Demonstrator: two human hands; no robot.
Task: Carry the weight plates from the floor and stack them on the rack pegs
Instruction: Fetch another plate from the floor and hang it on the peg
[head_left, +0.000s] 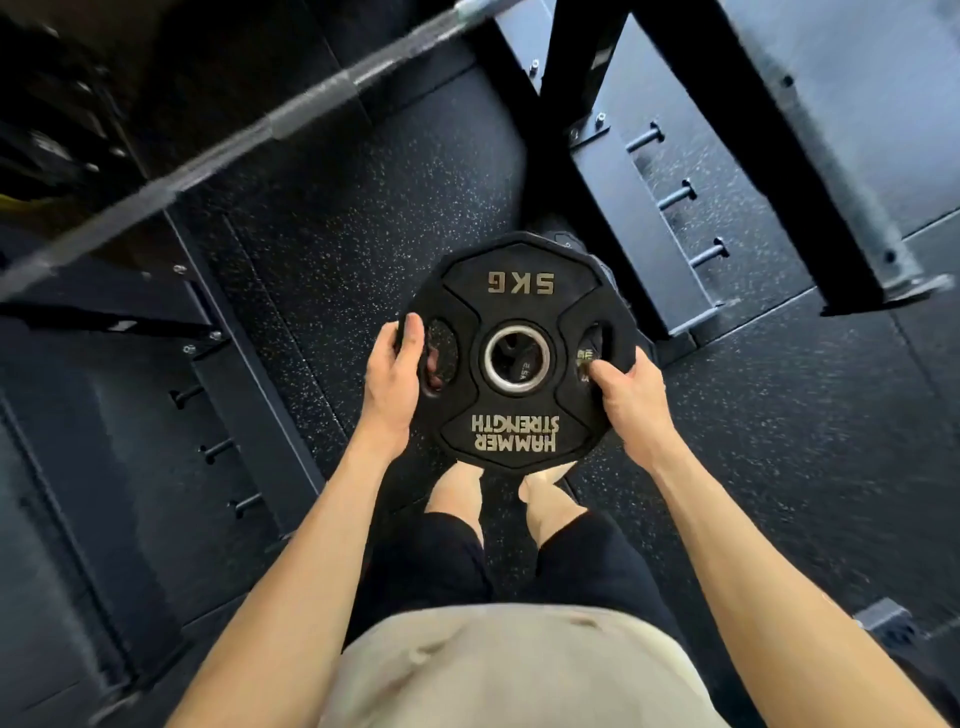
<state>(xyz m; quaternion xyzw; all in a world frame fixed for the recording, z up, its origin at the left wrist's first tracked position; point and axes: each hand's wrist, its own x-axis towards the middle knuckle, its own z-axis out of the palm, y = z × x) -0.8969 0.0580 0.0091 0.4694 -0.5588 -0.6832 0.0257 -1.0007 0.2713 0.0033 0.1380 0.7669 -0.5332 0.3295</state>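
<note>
A black 5 kg weight plate (514, 296) with a steel centre ring and "Hammer Strength" lettering is held flat in front of me, above my knees. My left hand (395, 379) grips its left rim, fingers curled through the left grip slot. My right hand (631, 397) grips the right rim, thumb on top by the right slot. Through the centre hole and behind the far right rim, another dark plate (571, 241) shows on the floor below. Rack pegs (675, 195) stick out of the rack foot at upper right, and more pegs (218, 449) sit on the left rack foot.
A barbell (218, 156) runs diagonally across the upper left, above the floor. Black rack uprights (769, 119) rise at the upper right. Speckled rubber flooring (363, 218) lies between the two rack feet. My legs in dark shorts stand just under the plate.
</note>
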